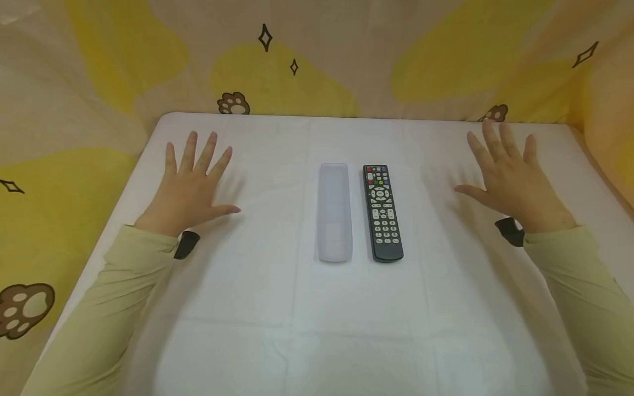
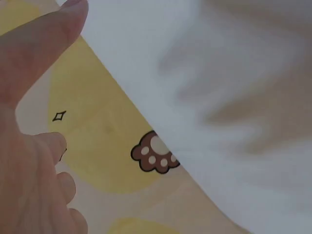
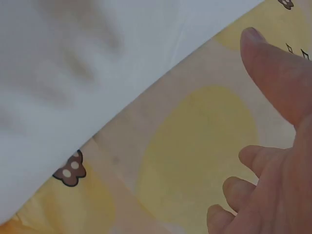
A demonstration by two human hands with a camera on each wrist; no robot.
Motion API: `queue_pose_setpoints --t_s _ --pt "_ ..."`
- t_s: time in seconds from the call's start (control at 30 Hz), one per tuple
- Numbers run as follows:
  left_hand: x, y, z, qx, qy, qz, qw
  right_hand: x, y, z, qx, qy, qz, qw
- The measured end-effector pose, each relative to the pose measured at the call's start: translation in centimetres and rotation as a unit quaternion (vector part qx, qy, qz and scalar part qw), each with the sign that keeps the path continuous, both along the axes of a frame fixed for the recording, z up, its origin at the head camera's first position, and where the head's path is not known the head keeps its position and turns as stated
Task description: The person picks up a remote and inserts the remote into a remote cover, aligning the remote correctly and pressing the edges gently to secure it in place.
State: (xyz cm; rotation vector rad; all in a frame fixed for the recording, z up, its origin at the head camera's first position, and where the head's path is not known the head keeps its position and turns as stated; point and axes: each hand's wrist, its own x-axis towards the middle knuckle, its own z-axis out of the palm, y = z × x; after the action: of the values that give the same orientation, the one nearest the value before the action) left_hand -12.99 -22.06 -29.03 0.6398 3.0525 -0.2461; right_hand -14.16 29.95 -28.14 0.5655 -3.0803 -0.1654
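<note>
A black remote control [image 1: 383, 214] with several pale buttons lies face up near the middle of the table. Just left of it is a translucent remote cover [image 1: 334, 213], long and narrow, roughly parallel to it. My left hand [image 1: 190, 190] is spread over the left side of the table, fingers straight and apart, holding nothing. Over the right side, my right hand [image 1: 515, 179] is spread the same way, also holding nothing. Both hands cast shadows on the tabletop. In the left wrist view the thumb [image 2: 44, 44] shows at upper left; the right thumb [image 3: 273, 73] shows in the right wrist view.
The white table [image 1: 247, 297] has a lightly creased covering and a rounded far left corner. Behind it and along its sides hangs a yellow and beige curtain [image 1: 322, 55] with paw prints and star outlines. A dark band piece sits at each wrist.
</note>
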Motion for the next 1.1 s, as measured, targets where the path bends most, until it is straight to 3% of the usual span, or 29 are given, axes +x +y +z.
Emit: queue_pose_setpoints --t_s 0.17,0.3,0.43,0.53,0.7,0.87,0.97,1.1 --pt "0.2 1.2 -1.1 0.028 -0.030 -0.014 0.9990 0.5 -0.4 -0.1 -0.023 -0.004 0.005 1.000" --pt "0.5 2.7 -1.9 0.066 -0.041 -0.034 0.9964 1.2 -1.1 -0.3 -0.072 0.008 0.012 0.997" --pt "0.9 4.2 -2.6 0.131 -0.060 -0.044 0.9886 2.2 -2.1 -0.5 -0.142 0.001 0.006 0.990" --pt "1.1 5.2 -3.1 0.182 -0.078 -0.042 0.9794 2.9 -3.2 -0.6 -0.181 -0.036 -0.016 0.983" --pt "1.5 6.8 -3.6 0.265 -0.097 -0.027 0.9590 3.8 -4.9 -0.9 -0.232 -0.084 -0.040 0.968" --pt "1.8 8.5 -3.6 0.359 -0.131 -0.016 0.9238 4.5 -6.1 -1.4 -0.281 -0.096 -0.050 0.954" --pt "1.9 9.8 -3.5 0.397 -0.158 -0.023 0.9037 4.7 -6.6 -1.8 -0.296 -0.094 -0.038 0.950" --pt "2.0 12.0 -3.3 0.424 -0.192 -0.053 0.8836 4.9 -7.3 -2.6 -0.319 -0.094 -0.026 0.943"
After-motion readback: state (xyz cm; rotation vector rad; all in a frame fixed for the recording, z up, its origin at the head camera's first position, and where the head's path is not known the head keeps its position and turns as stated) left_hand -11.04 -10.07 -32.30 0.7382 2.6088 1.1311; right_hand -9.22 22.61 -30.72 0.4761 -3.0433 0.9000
